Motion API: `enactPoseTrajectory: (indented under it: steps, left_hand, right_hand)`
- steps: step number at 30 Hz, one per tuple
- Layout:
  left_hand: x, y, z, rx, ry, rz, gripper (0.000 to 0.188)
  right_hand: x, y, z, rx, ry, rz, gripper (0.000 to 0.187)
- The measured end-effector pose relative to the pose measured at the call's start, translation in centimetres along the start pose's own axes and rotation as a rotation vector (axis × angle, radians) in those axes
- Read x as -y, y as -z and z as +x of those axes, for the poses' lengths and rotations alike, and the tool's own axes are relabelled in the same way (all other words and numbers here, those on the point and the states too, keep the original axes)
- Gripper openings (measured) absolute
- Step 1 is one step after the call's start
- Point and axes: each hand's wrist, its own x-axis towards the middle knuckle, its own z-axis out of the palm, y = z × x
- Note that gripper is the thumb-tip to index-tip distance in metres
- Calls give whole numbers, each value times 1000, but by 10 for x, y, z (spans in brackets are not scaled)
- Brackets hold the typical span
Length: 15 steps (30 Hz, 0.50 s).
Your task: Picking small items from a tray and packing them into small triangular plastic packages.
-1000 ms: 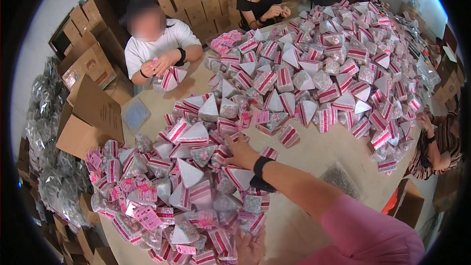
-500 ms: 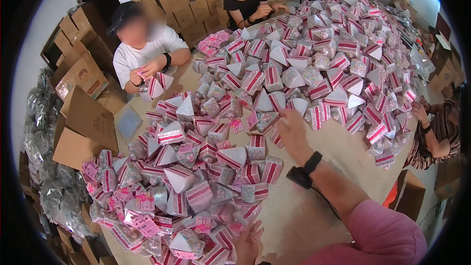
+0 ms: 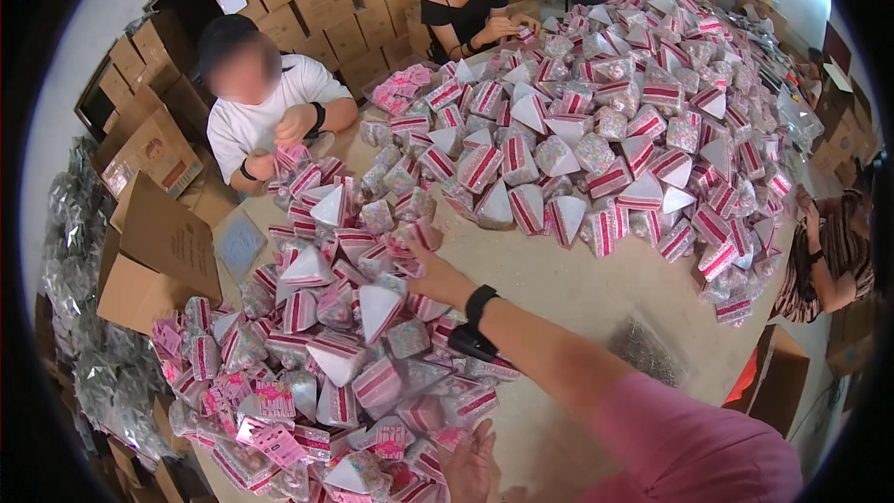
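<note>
Crowding beige table (image 3: 559, 303), wrapped wedges (image 3: 337, 359), cartons (image 3: 324, 2) behind

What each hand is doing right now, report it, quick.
Left hand: open beside the wedge-shaped packs, nothing visibly held.
Right hand: reaching in among the packs; whether it grips one cannot be told.

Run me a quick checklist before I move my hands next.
1. Right hand at the near pile: ok, its fingers are among the packs.
2. Pack gripped in that hand: cannot tell, the fingertips are blurred and partly hidden.
3. Left hand free: ok, it looks open, with no pack seen in the palm.
4. Near pile well apart from the far pile: not ok, packs crowd close toward the left.
5. White-shirted co-worker's hands clear of the right hand: ok.
6. Inside of the open carton: cannot tell.
</note>
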Motion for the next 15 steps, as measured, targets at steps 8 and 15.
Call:
enactPoseTrajectory:
  steps: [8,15]
  left_hand:
    - [10,24,20,121,-410,836,36]
    - [23,39,21,123,-562,1504,28]
  right_hand:
    - [33,3,-5,-50,110,-285,64]
    - [8,108,-22,-457,-171,-911,56]
